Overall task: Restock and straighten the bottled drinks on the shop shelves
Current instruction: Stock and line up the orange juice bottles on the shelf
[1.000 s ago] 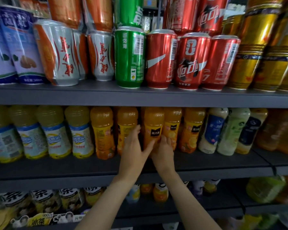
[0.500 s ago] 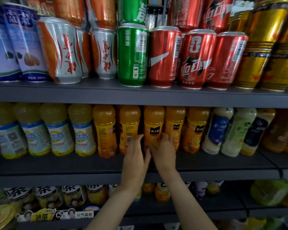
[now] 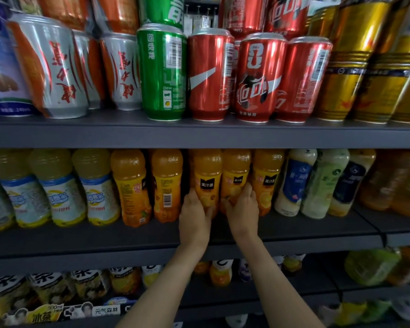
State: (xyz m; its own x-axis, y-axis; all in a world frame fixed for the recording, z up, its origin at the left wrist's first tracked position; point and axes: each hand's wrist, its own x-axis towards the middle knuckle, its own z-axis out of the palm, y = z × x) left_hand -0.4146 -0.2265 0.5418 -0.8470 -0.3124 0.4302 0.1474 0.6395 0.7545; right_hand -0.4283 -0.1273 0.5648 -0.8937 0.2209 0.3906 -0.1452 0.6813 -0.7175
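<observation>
A row of orange juice bottles stands on the middle shelf (image 3: 128, 240). My left hand (image 3: 194, 214) is wrapped around the base of one orange juice bottle (image 3: 207, 178) with a black label patch. My right hand (image 3: 243, 209) grips the base of the neighbouring orange juice bottle (image 3: 236, 176) just to its right. Both bottles stand upright and touch each other. Further orange bottles (image 3: 167, 183) stand to the left and one orange bottle (image 3: 268, 178) to the right.
Pale yellow bottles (image 3: 57, 188) fill the shelf's left; white and green milky bottles (image 3: 296, 181) stand to the right. Red cans (image 3: 258, 79), a green can (image 3: 162, 72) and gold cans (image 3: 346, 74) crowd the top shelf. More bottles (image 3: 220, 273) sit on the lower shelf.
Both hands slid lower onto the bases of the two orange bottles and moved slightly apart. The two bottles now stand closer together and square to the front.
</observation>
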